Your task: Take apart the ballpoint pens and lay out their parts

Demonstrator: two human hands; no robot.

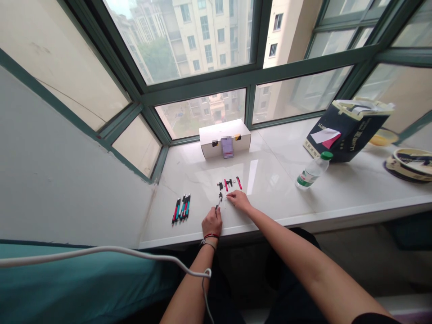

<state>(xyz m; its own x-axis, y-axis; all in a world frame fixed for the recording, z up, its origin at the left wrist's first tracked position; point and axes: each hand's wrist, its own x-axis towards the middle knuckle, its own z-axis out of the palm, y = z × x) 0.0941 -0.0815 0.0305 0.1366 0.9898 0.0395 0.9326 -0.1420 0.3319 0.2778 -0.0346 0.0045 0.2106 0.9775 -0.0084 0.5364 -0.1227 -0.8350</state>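
My left hand is closed around a thin pen part, its dark tip pointing away from me. Close by, my right hand pinches with thumb and fingers near a thin white stick; whether it grips that stick is too small to tell. Just beyond both hands lie loose pen pieces: black parts, a red barrel and another red barrel with a black end. To the left of my hands, several assembled pens in red, teal and black rest side by side.
A white box stands against the window, a small purple packet at its front. On the right are a plastic bottle with a green cap, a dark paper bag and a round container. A white cable crosses the lower left.
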